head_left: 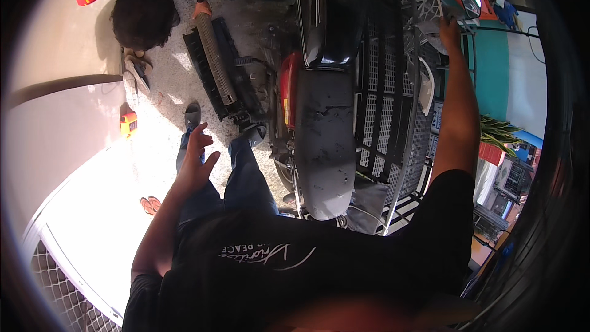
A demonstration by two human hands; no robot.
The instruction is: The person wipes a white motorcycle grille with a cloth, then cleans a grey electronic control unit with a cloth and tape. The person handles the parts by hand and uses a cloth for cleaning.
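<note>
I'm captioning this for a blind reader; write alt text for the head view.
A person's right hand is stretched forward at a pale, open-framed piece, right of a motorcycle; the left hand is open and empty. At upper left, a co-worker's hand touches a long, slatted part.

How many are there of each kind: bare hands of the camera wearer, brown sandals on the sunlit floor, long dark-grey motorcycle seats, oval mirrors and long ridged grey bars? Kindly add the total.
Left hand and right hand, both bare: 2
Brown sandals: 2
Long dark-grey motorcycle seat: 1
Oval mirror: 1
Long ridged grey bar: 1
Total: 7
</note>
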